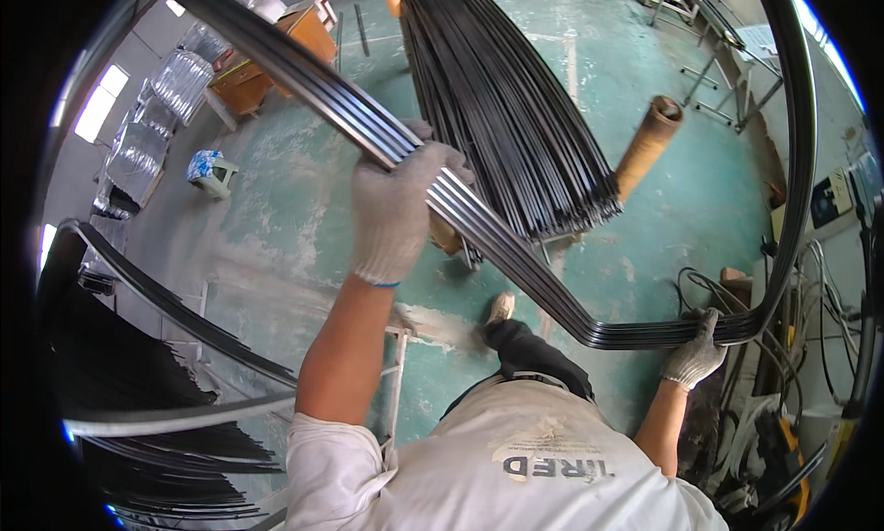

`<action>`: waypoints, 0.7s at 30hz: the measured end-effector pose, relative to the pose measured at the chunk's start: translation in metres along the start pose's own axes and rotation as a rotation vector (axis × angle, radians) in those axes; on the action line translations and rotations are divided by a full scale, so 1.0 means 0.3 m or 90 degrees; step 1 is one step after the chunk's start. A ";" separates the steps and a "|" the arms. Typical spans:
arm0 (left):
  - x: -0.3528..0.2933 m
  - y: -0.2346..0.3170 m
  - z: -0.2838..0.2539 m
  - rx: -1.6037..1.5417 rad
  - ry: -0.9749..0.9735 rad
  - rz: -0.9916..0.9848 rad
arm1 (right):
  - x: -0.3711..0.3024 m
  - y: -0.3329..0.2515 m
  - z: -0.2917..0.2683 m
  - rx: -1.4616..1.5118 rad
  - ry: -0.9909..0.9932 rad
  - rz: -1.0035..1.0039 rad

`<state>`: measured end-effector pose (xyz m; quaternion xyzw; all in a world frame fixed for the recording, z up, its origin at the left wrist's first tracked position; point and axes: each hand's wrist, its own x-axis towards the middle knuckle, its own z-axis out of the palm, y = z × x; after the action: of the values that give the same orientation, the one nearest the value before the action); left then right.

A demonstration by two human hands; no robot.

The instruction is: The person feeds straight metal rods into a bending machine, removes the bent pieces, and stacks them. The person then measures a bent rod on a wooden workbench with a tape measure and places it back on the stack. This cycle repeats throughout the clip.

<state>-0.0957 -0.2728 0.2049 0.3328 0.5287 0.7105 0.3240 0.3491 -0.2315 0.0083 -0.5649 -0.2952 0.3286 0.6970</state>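
Note:
A bundle of several long, dark, shiny metal tubes [516, 261] slants across from the upper left. It bends near my body and turns up again at the far right. My left hand [396, 204], in a grey knit glove, is closed round its straight left part. Lower right, my gloved right hand [697, 354] grips the bundle from below between its two bends; part of those fingers lies behind the tubes. Beyond the bundle is a big stack of straight-looking dark lengths [506, 107].
A brown upright roll [649, 149] stands by the stack's right side. More dark bent lengths [120, 347] are piled at my left. Farther off are a small stool [214, 176] and a wooden desk [244, 87]. Loose cables [826, 296] hang at the right. My shoe [501, 307] is on the green floor.

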 end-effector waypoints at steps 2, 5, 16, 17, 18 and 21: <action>0.154 -0.008 -0.103 0.060 0.002 0.023 | 0.002 0.037 0.203 -0.029 -0.012 0.003; 0.360 0.014 -0.230 0.121 0.025 0.024 | -0.038 0.081 0.503 -0.042 -0.017 0.018; 0.913 0.117 -0.658 0.052 0.202 0.010 | -0.221 -0.019 1.244 -0.085 -0.103 -0.015; 0.967 0.119 -0.702 0.054 0.201 0.006 | -0.244 -0.021 1.301 -0.118 -0.095 -0.031; 1.022 0.121 -0.739 0.039 0.208 0.005 | -0.263 -0.045 1.360 -0.087 -0.098 -0.012; 1.206 0.122 -0.844 0.001 0.161 -0.007 | -0.325 -0.175 1.540 -0.217 -0.064 -0.051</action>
<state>-0.5117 -0.1230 0.2318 0.2378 0.5680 0.7444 0.2581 -0.0656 -0.0422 0.1425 -0.6456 -0.4033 0.2731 0.5882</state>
